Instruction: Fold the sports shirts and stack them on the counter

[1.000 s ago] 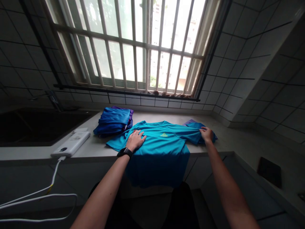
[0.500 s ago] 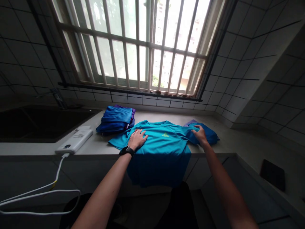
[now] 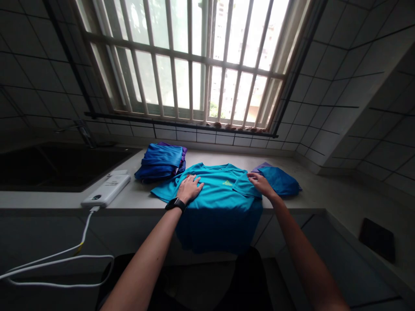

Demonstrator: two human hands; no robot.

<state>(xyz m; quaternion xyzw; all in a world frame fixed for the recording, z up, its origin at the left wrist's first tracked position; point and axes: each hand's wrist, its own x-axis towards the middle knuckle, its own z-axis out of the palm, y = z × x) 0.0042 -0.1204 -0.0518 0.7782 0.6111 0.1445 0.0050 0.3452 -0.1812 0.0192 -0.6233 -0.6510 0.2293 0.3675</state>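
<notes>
A turquoise T-shirt (image 3: 220,207) with a small yellow-green logo lies spread on the counter, its lower part hanging over the front edge. My left hand (image 3: 190,188), with a black watch on the wrist, rests flat on the shirt's left chest, fingers apart. At the other side, my right hand (image 3: 262,185) lies on the right sleeve (image 3: 244,185), which is folded inward over the shirt body. The fingers of that hand are stretched out. The left sleeve (image 3: 164,190) points outward.
Folded blue and purple clothes (image 3: 162,162) lie at the back left, and another blue garment (image 3: 282,181) at the right. A white power bank (image 3: 106,190) with a cable sits beside the dark sink (image 3: 81,187). A dark flat device (image 3: 378,239) lies far right.
My right hand has moved left, bringing the right sleeve from its outstretched position over onto the shirt body; its pinch has loosened. My left hand stays on the shirt.
</notes>
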